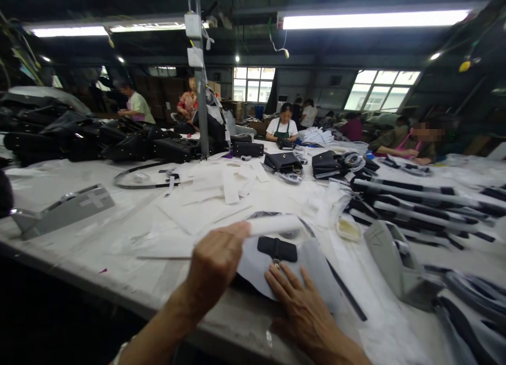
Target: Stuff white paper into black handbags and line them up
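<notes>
Bag, grey-covered (256,273): one, lying at the near edge of the table (142,283), between the hands. Dark tab (286,250) with metal clasp: long axis left to right, just beyond the right fingertips.
Right hand (302,304): nearer, laid on the cover, fingers slightly spread, gripping nothing.
Left hand (219,257): closed on one end of a white strip (274,225), which extends rightward, beyond the tab.
Tape dispenser (377,252): one, grey, right of the bag.

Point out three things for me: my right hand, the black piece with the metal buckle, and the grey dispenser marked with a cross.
Right hand (298,301): head view, back of the hand.
Black piece (278,247): head view, its middle, above the buckle.
Grey dispenser (69,213): head view, its side, left of the cross.
</notes>
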The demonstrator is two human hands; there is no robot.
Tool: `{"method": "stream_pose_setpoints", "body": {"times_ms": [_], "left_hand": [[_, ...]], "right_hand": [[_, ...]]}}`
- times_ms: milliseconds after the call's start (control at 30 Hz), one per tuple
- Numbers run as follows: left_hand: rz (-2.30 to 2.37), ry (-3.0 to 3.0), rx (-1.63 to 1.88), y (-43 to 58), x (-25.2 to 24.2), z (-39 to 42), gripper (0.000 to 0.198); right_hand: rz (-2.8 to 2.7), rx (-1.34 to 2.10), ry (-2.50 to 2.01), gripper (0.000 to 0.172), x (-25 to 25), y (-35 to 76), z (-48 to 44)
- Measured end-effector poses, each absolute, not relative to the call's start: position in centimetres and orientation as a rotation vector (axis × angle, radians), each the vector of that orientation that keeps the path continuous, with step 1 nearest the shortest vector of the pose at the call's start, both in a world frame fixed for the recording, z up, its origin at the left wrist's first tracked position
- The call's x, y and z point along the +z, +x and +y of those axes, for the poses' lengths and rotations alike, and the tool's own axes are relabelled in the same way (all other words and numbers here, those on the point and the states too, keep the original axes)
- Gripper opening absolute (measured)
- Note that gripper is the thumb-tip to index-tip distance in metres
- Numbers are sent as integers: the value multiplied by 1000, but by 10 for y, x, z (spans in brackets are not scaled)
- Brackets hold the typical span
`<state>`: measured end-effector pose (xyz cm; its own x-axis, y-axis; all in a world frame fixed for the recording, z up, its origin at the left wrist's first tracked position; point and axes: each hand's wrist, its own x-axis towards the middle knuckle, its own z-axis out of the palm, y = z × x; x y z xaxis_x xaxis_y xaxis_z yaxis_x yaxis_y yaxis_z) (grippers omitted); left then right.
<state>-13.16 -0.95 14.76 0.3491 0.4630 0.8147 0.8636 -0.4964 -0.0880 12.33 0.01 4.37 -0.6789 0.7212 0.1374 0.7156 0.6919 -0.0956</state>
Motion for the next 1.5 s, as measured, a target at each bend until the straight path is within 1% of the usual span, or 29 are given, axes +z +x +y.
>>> {"method": "stream_pose_setpoints", "body": {"times_ms": [33,100,167,233,367,467,500,567,633,700,867,967,1033,1100,1133,1167,1300,1400,1500], "left_hand": [[-1081,-2235,-984,-109,136,-6,33],[-1115,-2409,-850,-75,104,1,27],[-1227,-2483,-706,-60,72,6,21],[-1267,-2519,-628,-60,49,8,23],[-1232,-2583,-560,-71,39,7,28],[-1148,-2588,-635,-75,42,5,29],[-1104,-2576,-695,-77,43,5,30],[-986,-2545,-825,-81,43,6,34],[-849,-2521,-922,-85,42,7,36],[-756,-2521,-956,-88,38,9,37],[-849,-2684,-836,-86,31,11,33],[-980,-2853,-765,-83,42,6,35],[-1086,-2923,-719,-81,53,0,40],[-1151,-2938,-642,-77,60,-3,51],[-1154,-2920,-594,-74,60,-4,56],[-1145,-2883,-545,-71,57,-3,56],[-1081,-2634,-479,-63,30,6,42],[-1054,-2571,-503,-65,19,13,39],[-1060,-2601,-497,-69,24,17,40]], "right_hand": [[-2726,30,-1165,86,45,122,-1],[-2694,18,-1179,79,49,121,-3],[-2649,34,-1193,67,51,121,-6],[-2605,31,-1112,55,51,124,-8],[-2426,-9,-748,33,44,138,-13],[-2182,10,-784,24,40,144,-15],[-2107,-11,-841,24,39,144,-16],[-2026,-110,-942,30,39,142,-16],[-2050,-241,-1009,40,38,140,-17],[-2123,-354,-1043,45,38,140,-18],[-2305,-453,-1107,32,44,144,-19],[-2361,-445,-1113,31,50,143,-17],[-2403,-416,-1094,42,50,141,-13],[-2418,-379,-1104,55,47,139,-10],[-2418,-362,-1122,58,45,138,-8],[-2414,-350,-1143,58,42,136,-7],[-2378,-344,-1219,52,39,131,-4],[-2379,-275,-1250,54,44,129,-3],[-2451,-177,-1316,51,56,128,0]]}}
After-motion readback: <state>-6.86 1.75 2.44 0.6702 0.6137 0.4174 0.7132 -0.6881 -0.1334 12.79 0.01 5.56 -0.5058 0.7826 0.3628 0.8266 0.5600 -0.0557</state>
